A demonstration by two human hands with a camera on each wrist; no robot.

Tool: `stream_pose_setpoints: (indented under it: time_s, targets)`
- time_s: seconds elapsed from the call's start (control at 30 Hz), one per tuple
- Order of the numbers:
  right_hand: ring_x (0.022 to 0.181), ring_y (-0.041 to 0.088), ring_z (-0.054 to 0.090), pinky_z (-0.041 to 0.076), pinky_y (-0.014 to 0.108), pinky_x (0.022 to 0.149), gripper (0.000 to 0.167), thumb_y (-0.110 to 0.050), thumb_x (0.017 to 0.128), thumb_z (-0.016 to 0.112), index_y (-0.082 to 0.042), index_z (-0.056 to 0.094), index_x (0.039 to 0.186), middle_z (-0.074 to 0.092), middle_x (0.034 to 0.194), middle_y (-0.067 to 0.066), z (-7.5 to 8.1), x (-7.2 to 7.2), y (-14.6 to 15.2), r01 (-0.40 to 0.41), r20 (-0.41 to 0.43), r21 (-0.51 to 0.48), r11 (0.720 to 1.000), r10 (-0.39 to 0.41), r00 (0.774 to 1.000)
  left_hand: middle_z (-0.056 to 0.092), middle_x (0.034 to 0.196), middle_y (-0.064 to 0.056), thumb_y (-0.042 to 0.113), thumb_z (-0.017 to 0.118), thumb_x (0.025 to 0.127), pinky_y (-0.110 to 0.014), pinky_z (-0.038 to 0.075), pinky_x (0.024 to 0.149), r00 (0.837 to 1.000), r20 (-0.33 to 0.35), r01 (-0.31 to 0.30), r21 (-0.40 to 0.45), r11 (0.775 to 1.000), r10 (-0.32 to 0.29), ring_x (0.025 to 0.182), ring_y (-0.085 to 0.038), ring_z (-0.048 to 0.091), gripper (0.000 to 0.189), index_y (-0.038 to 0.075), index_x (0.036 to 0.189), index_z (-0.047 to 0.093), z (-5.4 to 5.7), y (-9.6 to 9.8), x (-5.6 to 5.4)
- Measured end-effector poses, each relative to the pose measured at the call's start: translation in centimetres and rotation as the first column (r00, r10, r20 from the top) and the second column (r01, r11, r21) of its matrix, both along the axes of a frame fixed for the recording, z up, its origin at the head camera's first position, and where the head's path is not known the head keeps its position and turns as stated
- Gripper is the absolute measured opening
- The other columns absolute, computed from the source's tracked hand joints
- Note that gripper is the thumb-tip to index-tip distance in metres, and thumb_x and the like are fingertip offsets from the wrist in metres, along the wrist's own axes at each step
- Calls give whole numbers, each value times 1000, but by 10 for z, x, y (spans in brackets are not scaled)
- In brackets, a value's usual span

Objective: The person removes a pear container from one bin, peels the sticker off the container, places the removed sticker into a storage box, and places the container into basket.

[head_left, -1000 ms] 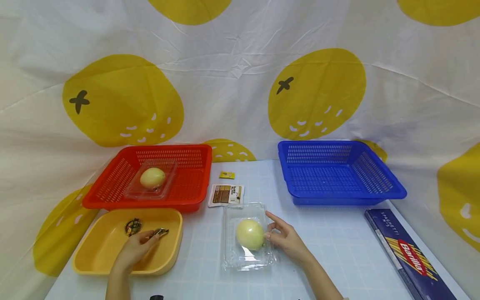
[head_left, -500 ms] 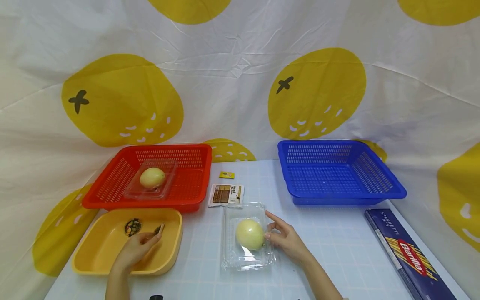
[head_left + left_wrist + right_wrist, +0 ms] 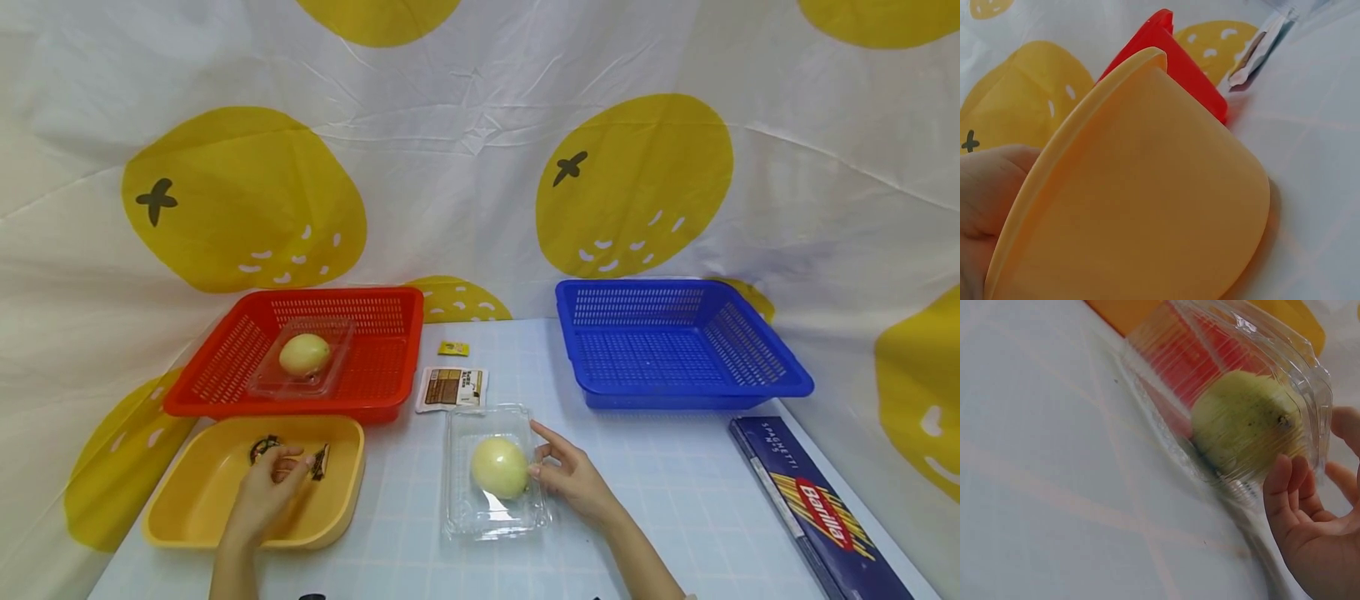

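Observation:
My left hand (image 3: pixel 266 492) is inside the yellow basin (image 3: pixel 183 508), fingers bent and apart. A small dark packet (image 3: pixel 320 462) stands beside its thumb tip, seemingly free of the fingers. Another dark packet (image 3: pixel 261 446) lies behind the hand, partly covered. In the left wrist view the basin wall (image 3: pixel 1147 169) hides most of the left hand (image 3: pixel 991 212). My right hand (image 3: pixel 573 479) rests its index finger and thumb against the right side of a clear plastic clamshell box (image 3: pixel 465 508). A pale yellow round fruit (image 3: pixel 500 469) lies inside that box. The right hand (image 3: pixel 1319 531) also shows in the right wrist view.
Behind the basin stands a red basket (image 3: pixel 382 358) holding another clear box (image 3: pixel 262 383) with a similar fruit (image 3: pixel 304 356). A blue basket (image 3: pixel 682 392) is at the back right. A brown-white pouch (image 3: pixel 452 389), a small yellow sachet (image 3: pixel 453 348) and a spaghetti box (image 3: pixel 821 517) lie on the table.
My left fingers have shifted slightly left and up, away from the dark packet they pinched. That packet has turned more upright. The right hand and its clear box have stayed in place.

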State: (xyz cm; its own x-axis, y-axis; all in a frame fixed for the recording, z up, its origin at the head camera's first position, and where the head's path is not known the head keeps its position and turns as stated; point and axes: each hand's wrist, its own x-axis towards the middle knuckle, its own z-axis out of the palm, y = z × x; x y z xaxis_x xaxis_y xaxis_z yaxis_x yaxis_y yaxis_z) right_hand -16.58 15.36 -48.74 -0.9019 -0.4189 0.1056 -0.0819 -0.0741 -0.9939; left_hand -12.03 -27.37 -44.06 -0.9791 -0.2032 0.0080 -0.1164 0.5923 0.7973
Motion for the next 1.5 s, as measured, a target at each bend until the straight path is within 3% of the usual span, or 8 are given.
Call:
stream_pose_setpoints:
  time_s: [0.17, 0.37, 0.53, 0.7, 0.9, 1.2, 1.33, 1.5]
  targets:
    - [68, 3, 46, 42, 14, 57, 69, 0, 85, 62, 3, 28, 145, 44, 97, 9, 0, 0, 0, 0, 7, -6, 1000, 0, 1000, 63, 91, -3, 14, 63, 90, -12, 44, 65, 974, -221, -55, 8, 998, 55, 75, 7, 50, 27, -7, 108, 59, -2, 4, -1]
    - [69, 2, 46, 41, 14, 58, 70, 1, 85, 62, 4, 26, 145, 42, 98, 9, 2, 1, -1, -10, 14, -28, 1000, 11, 1000, 59, 89, 21, 11, 60, 92, -11, 48, 70, 968, -247, -1, 190, 982, 49, 82, 9, 56, 32, -11, 114, 55, 0, 8, -5]
    - [69, 3, 46, 42, 14, 59, 70, 1, 85, 62, 5, 26, 145, 41, 98, 10, 3, 1, -1, -18, 9, -30, 999, 18, 1000, 63, 94, 15, 10, 60, 92, -11, 48, 73, 961, -276, 68, 267, 961, 8, 87, 6, 59, 32, -11, 116, 55, 5, 25, -10]
    - [70, 3, 46, 42, 14, 59, 69, 2, 85, 62, 5, 26, 145, 42, 98, 10, 2, 1, 0, -12, 10, -26, 1000, 12, 1000, 65, 103, -9, 2, 60, 90, -16, 50, 78, 942, -324, 207, 356, 911, -88, 92, -3, 62, 29, -12, 115, 55, 6, 59, -17]
    - [70, 2, 46, 42, 14, 59, 69, 2, 85, 62, 6, 27, 144, 42, 98, 10, 2, 2, 0, -8, 10, -31, 999, 9, 1000, 56, 119, -25, 5, 65, 87, -20, 48, 88, 956, -211, 281, 445, 850, -206, 108, -26, 59, 42, -8, 124, 51, 8, 102, -21]
    - [70, 3, 46, 42, 14, 59, 70, 1, 85, 62, 5, 26, 145, 43, 98, 9, 2, 1, -1, -6, 24, -29, 1000, 7, 1000, 49, 133, -24, 10, 73, 80, -44, 50, 87, 947, -149, 319, 359, 877, -284, 116, -41, 50, 58, -2, 131, 49, -9, 145, -23]
    - [69, 3, 47, 42, 14, 58, 70, 1, 85, 62, 6, 26, 144, 42, 98, 10, 1, 1, -1, -11, 27, -37, 999, 12, 1000, 52, 129, -23, 10, 74, 79, -42, 52, 84, 946, -101, 322, 392, 862, -308, 109, -37, 55, 62, -1, 134, 46, -16, 153, -23]
    - [68, 3, 46, 42, 14, 58, 70, 1, 85, 63, 5, 26, 145, 42, 98, 10, 1, 1, -1, -12, 35, -47, 999, 14, 999, 58, 119, -17, 12, 74, 80, -31, 55, 76, 947, -51, 311, 374, 873, -316, 96, -25, 58, 62, 0, 134, 47, -21, 158, -23]
